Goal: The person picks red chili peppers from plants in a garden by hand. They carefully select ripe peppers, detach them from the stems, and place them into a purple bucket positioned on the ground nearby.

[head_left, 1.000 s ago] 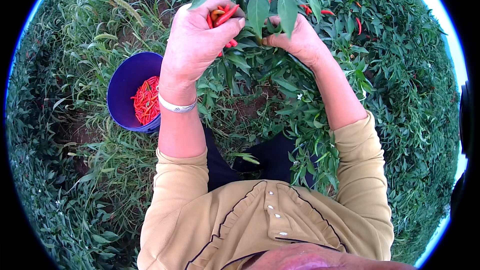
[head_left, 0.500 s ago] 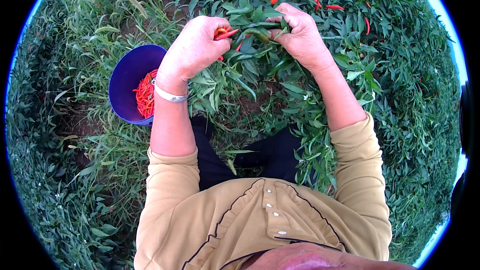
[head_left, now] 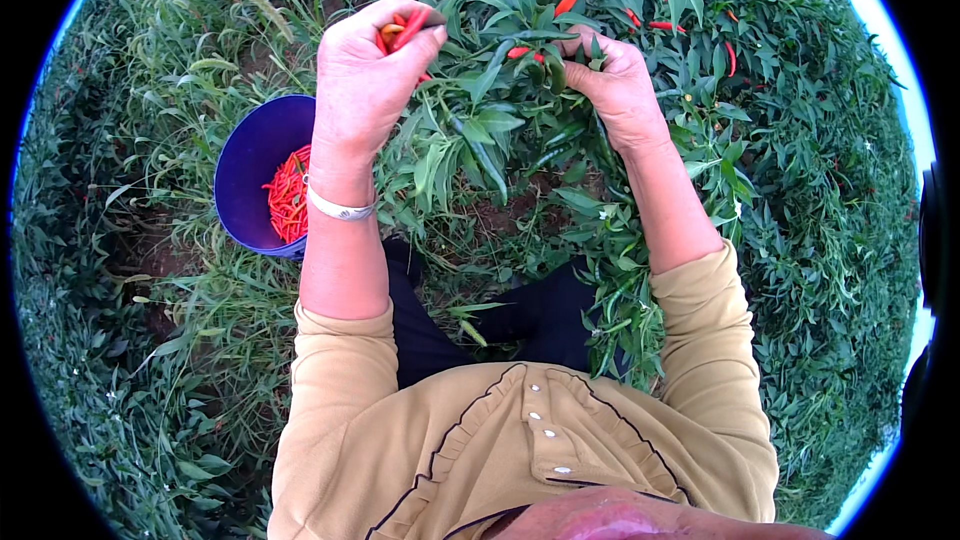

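Red picked chillies (head_left: 402, 32) fill the closed left hand (head_left: 365, 80), which is raised above and just right of the purple bucket (head_left: 250, 165). To the right of the bucket, the right hand (head_left: 615, 80) pinches a red chilli (head_left: 522, 53) still on the green pepper plant (head_left: 500, 130). More red chillies (head_left: 290, 195) lie inside the bucket.
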`<action>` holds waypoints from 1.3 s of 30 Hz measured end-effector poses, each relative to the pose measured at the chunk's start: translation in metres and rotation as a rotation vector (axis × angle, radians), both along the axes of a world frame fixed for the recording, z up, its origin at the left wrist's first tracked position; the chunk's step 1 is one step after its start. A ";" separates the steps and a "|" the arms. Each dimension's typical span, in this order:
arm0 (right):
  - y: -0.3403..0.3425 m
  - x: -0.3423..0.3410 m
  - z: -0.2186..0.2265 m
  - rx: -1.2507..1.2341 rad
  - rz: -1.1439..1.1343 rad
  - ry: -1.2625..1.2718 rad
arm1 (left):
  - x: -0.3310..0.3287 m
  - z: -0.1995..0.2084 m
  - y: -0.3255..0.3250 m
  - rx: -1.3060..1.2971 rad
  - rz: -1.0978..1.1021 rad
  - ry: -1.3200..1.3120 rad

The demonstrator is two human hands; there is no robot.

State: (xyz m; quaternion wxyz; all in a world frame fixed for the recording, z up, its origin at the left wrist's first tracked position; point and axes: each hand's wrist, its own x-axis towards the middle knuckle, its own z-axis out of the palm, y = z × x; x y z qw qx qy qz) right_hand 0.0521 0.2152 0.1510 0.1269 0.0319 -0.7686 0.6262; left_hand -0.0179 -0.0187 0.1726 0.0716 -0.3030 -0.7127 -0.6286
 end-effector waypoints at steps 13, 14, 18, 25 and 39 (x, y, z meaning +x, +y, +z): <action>-0.009 0.003 -0.002 0.150 -0.028 0.013 | 0.030 0.013 0.004 -0.427 -0.107 0.229; -0.013 -0.001 -0.008 -0.014 -0.035 0.024 | 0.028 0.012 0.005 -0.425 -0.112 0.250; -0.014 0.002 -0.003 0.134 0.040 0.018 | 0.011 0.001 0.005 -0.430 -0.165 0.188; -0.009 0.002 -0.007 0.002 0.058 0.040 | 0.007 -0.010 0.004 -0.424 -0.242 0.069; -0.016 0.005 -0.011 0.127 0.005 0.060 | 0.016 -0.014 0.014 -0.387 -0.041 0.274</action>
